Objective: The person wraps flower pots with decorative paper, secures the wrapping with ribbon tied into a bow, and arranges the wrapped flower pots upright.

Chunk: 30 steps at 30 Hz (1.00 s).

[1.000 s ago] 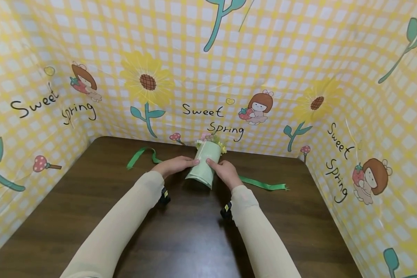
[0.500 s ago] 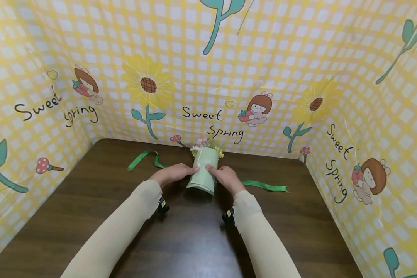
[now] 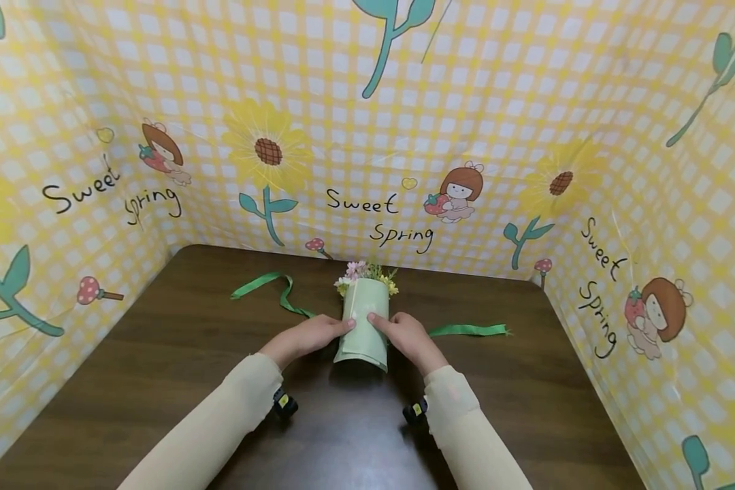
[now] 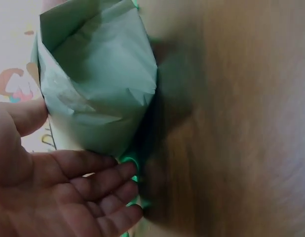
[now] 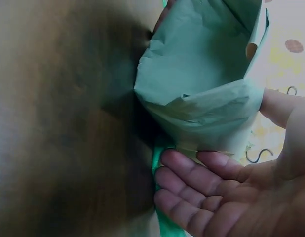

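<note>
In the head view, a pale green paper wrap (image 3: 361,335) is rolled round flowers, with pink blossoms (image 3: 356,270) and yellow blossoms (image 3: 394,282) showing at its far end. The left hand (image 3: 311,333) and right hand (image 3: 407,333) hold it from either side above the bench (image 3: 343,435), each thumb on its upper face. One green ribbon stretch (image 3: 254,285) lies left of the wrap, another ribbon stretch (image 3: 470,330) right of it; the checked cloth (image 3: 367,150) rises beyond. Over the last second the wrap has come nearer the person, both thumbs staying on it, which suggests the roll keeps its shape while being shifted.

In the left wrist view, the wrap's near end gapes open. The left fingers hold it between thumb and index; green ribbon shows beside the other fingertips, though blur hides whether they touch.

In the right wrist view, the right fingers hold the wrap likewise, parted by its thickness, with ribbon running just past their tips.
</note>
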Each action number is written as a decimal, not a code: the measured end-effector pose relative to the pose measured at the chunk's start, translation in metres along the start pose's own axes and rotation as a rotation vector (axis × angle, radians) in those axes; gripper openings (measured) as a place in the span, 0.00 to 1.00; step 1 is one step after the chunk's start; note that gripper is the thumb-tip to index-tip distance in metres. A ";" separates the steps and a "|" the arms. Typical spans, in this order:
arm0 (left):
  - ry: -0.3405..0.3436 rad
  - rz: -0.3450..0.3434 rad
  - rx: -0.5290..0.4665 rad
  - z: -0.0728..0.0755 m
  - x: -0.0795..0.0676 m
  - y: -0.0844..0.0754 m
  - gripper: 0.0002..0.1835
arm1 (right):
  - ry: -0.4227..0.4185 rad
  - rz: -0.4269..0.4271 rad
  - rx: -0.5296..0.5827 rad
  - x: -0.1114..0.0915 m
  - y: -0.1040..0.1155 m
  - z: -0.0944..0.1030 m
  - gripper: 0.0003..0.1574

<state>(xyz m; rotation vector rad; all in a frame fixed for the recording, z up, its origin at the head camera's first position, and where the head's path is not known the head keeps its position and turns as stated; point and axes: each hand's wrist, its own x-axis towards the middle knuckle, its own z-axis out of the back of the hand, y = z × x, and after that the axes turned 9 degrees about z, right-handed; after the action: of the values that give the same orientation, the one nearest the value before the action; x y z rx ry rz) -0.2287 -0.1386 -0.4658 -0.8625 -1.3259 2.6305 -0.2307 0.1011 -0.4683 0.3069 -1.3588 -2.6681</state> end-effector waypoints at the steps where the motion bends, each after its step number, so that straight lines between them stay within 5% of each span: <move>1: -0.001 -0.002 0.005 -0.002 -0.005 0.000 0.37 | 0.007 0.007 -0.004 -0.004 0.000 -0.001 0.46; 10: 0.010 0.032 0.042 -0.016 -0.033 -0.001 0.34 | 0.049 0.035 -0.022 -0.033 -0.001 -0.002 0.41; 15: 0.003 0.027 0.006 -0.018 -0.034 0.000 0.31 | -0.028 0.082 -0.071 -0.040 -0.001 -0.005 0.42; 18: 0.003 0.030 0.004 -0.017 -0.034 0.000 0.31 | -0.155 0.224 -0.135 -0.041 0.000 -0.010 0.39; 21: 0.003 0.037 0.015 -0.016 -0.034 -0.001 0.34 | -0.273 0.469 -0.234 -0.041 0.003 -0.014 0.28; 25: 0.001 0.048 0.030 -0.015 -0.035 -0.002 0.35 | -0.304 0.770 -0.380 -0.044 0.012 -0.018 0.05; 30: -0.003 0.058 0.028 -0.014 -0.037 -0.002 0.35 | -0.288 0.812 -0.486 -0.050 0.021 -0.020 0.02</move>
<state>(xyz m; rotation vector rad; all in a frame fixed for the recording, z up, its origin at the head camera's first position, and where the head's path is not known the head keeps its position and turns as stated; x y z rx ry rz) -0.1906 -0.1382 -0.4541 -0.9081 -1.2807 2.6879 -0.1769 0.0833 -0.4570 -0.5747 -0.6150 -2.2436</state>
